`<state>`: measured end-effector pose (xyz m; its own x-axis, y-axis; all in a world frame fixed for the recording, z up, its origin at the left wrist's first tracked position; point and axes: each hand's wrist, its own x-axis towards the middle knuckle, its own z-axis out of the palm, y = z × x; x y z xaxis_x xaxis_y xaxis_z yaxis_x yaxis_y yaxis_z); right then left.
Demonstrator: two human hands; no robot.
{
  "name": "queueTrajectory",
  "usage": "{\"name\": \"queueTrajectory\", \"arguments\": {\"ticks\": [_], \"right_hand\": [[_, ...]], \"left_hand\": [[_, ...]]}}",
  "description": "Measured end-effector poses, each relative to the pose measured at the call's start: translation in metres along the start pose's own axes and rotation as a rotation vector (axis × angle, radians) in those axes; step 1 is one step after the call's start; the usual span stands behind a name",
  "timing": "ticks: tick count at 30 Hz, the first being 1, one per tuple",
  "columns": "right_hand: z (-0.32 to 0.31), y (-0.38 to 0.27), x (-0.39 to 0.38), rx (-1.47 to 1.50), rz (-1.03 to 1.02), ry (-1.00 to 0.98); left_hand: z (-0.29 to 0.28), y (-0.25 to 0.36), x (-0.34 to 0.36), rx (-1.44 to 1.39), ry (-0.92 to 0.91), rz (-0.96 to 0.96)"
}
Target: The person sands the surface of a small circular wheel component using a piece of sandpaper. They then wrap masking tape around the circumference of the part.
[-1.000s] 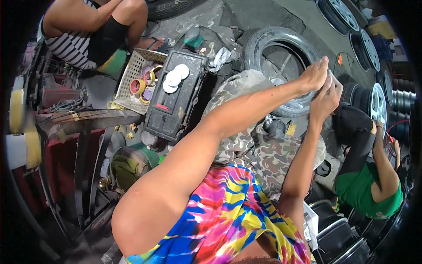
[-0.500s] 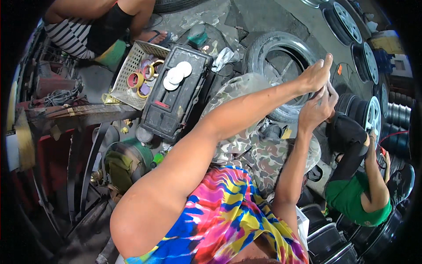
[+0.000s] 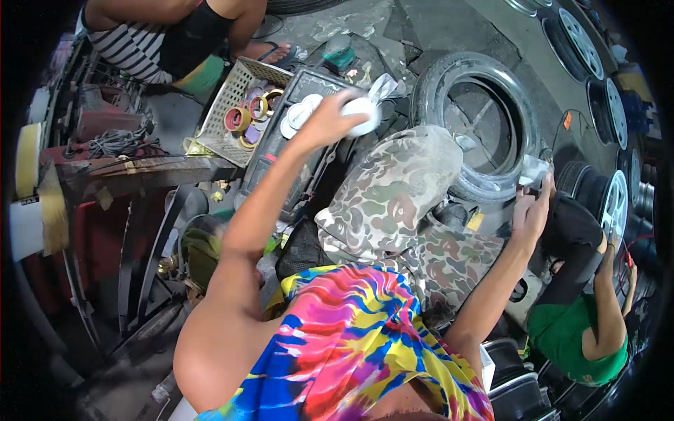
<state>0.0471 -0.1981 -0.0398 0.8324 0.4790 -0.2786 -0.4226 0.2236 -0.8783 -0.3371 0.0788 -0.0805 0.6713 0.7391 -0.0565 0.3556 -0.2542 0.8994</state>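
My left hand (image 3: 330, 121) is stretched out over the edge of a black toolbox (image 3: 270, 172), its fingers closed on a white disc (image 3: 361, 116) blurred by motion. More white discs (image 3: 300, 115) lie overlapping on the toolbox lid, just left of that hand. My right hand (image 3: 530, 214) is raised beside the tire (image 3: 428, 95), pinching a small, flat, whitish-grey piece (image 3: 535, 170) between its fingertips; its exact kind cannot be made out. Camouflage cloth (image 3: 393, 200) covers my legs between the two arms.
A beige basket (image 3: 219, 144) holding tape rolls (image 3: 237, 119) stands left of the toolbox. Another person in striped clothing (image 3: 133, 52) sits at the upper left. On the right, a person in a green shirt (image 3: 572, 337) handles a wheel rim (image 3: 616, 203). More rims (image 3: 581, 43) line the far right.
My hands were together near the tire; now they are apart. The left has swung left to the toolbox and holds a white disc. The small whitish piece now shows in the right.
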Motion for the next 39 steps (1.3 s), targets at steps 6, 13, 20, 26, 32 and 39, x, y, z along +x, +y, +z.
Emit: {"name": "queueTrajectory", "arguments": {"ticks": [6, 13, 20, 26, 32, 39], "right_hand": [[0.013, 0.012, 0.002, -0.144, 0.051, -0.202], [0.033, 0.025, 0.000, -0.201, 0.070, -0.197], [0.024, 0.028, 0.001, -0.244, 0.084, -0.170], [0.024, 0.027, -0.007, -0.278, 0.041, -0.146], [0.046, 0.037, -0.016, -0.326, -0.077, -0.128], [0.057, 0.023, -0.056, -0.511, -0.126, -0.184]], "left_hand": [[-0.030, -0.079, -0.101, 0.294, 0.087, -0.450], [-0.030, -0.079, -0.092, 0.754, 0.363, -0.265], [-0.024, -0.094, -0.019, 0.910, 0.376, -0.205], [-0.017, -0.099, -0.002, 0.752, 0.380, -0.186], [-0.022, -0.116, 0.003, 0.262, 0.587, 0.011], [-0.013, 0.035, 0.004, 0.252, 0.329, 0.210]]}}
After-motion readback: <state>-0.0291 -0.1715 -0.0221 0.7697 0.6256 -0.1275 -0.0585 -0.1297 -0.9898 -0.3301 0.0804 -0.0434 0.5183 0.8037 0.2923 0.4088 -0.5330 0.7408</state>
